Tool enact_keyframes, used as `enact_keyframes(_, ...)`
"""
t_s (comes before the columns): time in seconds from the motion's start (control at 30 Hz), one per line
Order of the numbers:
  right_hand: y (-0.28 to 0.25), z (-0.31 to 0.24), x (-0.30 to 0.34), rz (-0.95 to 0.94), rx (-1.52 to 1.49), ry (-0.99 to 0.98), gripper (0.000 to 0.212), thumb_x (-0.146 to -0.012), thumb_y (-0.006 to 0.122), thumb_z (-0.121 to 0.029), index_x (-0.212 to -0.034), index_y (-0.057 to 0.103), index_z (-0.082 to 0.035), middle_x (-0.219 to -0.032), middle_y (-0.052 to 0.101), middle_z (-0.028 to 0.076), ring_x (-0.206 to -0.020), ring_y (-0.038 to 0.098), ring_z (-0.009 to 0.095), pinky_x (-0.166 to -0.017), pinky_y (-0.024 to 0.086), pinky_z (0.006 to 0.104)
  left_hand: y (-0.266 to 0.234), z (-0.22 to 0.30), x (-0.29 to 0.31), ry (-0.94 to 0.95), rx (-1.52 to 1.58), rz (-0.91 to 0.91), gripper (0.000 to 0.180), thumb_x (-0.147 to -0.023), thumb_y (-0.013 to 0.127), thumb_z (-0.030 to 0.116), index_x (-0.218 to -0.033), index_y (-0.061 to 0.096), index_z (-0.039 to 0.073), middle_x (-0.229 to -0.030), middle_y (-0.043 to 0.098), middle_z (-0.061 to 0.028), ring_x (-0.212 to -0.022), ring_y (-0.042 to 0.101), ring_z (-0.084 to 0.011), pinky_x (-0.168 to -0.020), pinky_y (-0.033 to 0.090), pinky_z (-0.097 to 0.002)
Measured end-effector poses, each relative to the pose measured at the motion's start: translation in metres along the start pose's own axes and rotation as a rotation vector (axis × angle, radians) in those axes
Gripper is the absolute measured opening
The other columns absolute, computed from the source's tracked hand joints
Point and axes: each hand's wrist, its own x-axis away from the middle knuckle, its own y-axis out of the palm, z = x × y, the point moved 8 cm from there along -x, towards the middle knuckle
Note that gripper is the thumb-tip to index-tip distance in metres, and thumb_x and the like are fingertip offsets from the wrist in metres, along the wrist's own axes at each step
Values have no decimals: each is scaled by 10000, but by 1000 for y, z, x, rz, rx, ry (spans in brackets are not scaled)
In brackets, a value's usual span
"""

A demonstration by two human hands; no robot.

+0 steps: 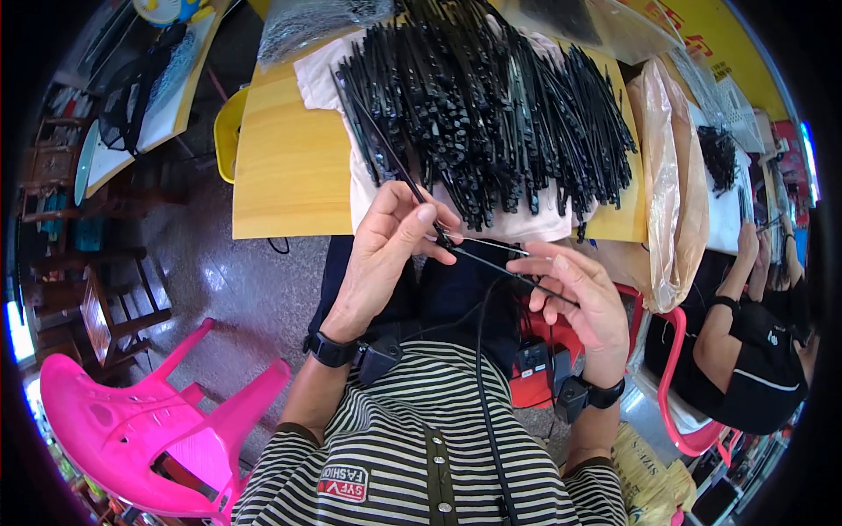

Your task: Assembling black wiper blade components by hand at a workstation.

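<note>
My left hand (386,245) pinches a slender black rod (394,156) between thumb and fingers, its upper part slanting toward the pile. From the rod's near end, thin wire-like pieces (493,266) stretch across to my right hand (586,294). The fingers of that hand are bent round them, and a dark tip pokes out near the palm. Beyond both hands lies a large heap of similar black rods (478,114), many with shiny knobbed ends. It rests on a pale cloth (320,74) spread over the wooden table (281,167). Both hands are above my lap at the table's near edge.
A clear plastic bag (671,184) hangs at the table's right side. At left stand a pink plastic chair (114,430) and a yellow bin (226,131). Another person (745,351) works at the right, beside a red chair frame (674,377). A black cable (482,394) runs down my front.
</note>
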Motion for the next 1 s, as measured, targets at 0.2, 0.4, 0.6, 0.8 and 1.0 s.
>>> enact_keyframes(0.2,-7,-7,-2,-80,-95,-12,375,-955,483,-220,-1185,528,72,-1096,611,211,-830,662,209,-664,570,262,16,-2,4,-150,-308,-100,109,-930,545,167,-976,521,72,-913,662,-52,-861,587,-86,-715,414,-213)
enact_keyframes(0.4,-16,-12,-10,-54,-170,-68,366,-964,462,-222,-1111,547,101,-1057,616,224,-893,662,247,-718,564,275,24,-19,7,-250,-379,-182,106,-902,590,159,-921,604,56,-920,653,-21,-790,552,-49,-670,408,-187)
enact_keyframes(0.6,-18,-13,-16,39,-293,-237,271,-927,543,-153,-1102,572,51,-1031,634,169,-851,656,185,-702,545,251,30,-34,7,-318,-279,-197,89,-901,589,134,-934,589,51,-921,638,-46,-727,528,-46,-602,414,-183)
enact_keyframes(0.8,-2,-17,-16,115,-115,-319,259,-920,557,-136,-1124,573,23,-984,628,98,-821,622,119,-711,519,226,37,-39,5,-347,-171,-228,87,-911,572,128,-947,548,52,-900,633,-74,-656,538,-66,-576,419,-186)
enact_keyframes(1.0,5,-13,-20,111,-53,-344,240,-909,578,-133,-1094,579,20,-871,626,59,-780,618,108,-706,516,222,42,-39,4,-304,-102,-221,91,-923,556,134,-945,529,49,-858,618,-58,-654,541,-72,-582,428,-190)
